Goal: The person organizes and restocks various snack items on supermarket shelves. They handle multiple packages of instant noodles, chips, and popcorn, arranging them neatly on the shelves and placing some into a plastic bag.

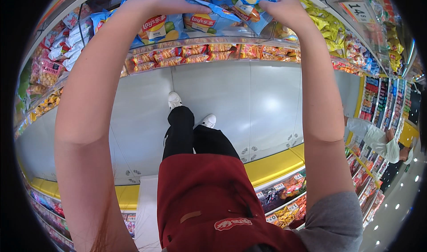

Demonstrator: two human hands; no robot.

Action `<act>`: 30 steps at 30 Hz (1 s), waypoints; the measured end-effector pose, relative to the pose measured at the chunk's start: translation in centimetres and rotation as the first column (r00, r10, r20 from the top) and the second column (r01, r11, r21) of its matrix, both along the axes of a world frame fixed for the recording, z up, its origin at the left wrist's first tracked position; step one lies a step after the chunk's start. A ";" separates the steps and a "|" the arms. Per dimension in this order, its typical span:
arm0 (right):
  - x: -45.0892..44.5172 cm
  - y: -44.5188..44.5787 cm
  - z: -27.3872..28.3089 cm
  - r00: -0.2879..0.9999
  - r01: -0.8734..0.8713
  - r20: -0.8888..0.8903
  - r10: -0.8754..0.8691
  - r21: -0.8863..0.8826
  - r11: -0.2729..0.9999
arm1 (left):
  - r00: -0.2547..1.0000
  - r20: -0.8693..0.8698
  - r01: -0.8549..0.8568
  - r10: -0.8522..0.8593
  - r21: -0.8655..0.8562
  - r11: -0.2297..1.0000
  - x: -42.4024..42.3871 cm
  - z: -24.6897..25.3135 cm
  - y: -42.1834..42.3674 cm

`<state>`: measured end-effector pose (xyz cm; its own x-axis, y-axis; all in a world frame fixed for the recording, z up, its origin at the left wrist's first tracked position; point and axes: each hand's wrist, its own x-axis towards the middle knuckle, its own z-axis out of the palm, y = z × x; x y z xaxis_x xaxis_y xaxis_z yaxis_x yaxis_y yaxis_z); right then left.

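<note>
In the head view both arms reach up to a shelf of blue Lay's chip bags at the top. My left hand point(176, 0) has its thumb and fingers on the top edge of a blue Lay's bag point(201, 21). Further right, my right hand point(282, 8) holds the side of another blue chip bag point(248, 10) with lemon and lime pictures; its fingers are partly cut off by the frame's top. One more Lay's bag point(156, 28) stands upright below my left wrist, behind the clear shelf front.
Small orange snack packs point(193, 54) fill a lower ledge. Yellow snack bags point(327, 25) lie to the right. Behind me stand candy shelves with a yellow base point(277, 165) and a white box point(148, 198). Another person point(373, 137) stands at far right.
</note>
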<state>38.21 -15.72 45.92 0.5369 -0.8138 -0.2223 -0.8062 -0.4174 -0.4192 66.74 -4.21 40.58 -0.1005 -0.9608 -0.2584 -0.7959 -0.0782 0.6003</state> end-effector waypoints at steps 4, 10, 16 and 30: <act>0.3 -0.7 0.7 0.995 -0.082 0.011 0.096 -0.428 0.900 | 0.999 0.027 -0.044 0.046 -0.076 0.996 -1.9 1.2 0.8; 5.5 2.7 2.8 0.889 -0.364 -0.409 0.206 -0.357 0.860 | 0.991 0.132 -0.004 0.001 0.022 1.000 -2.3 2.1 1.7; 5.6 -0.9 -0.3 0.978 -0.059 -0.182 0.102 0.228 0.972 | 0.996 0.090 -0.010 0.022 -0.134 0.991 -2.6 1.2 2.5; 1.2 2.7 2.4 0.935 -0.038 0.354 0.013 0.064 0.997 | 0.999 0.028 -0.040 0.045 -0.158 0.987 -2.2 0.3 2.9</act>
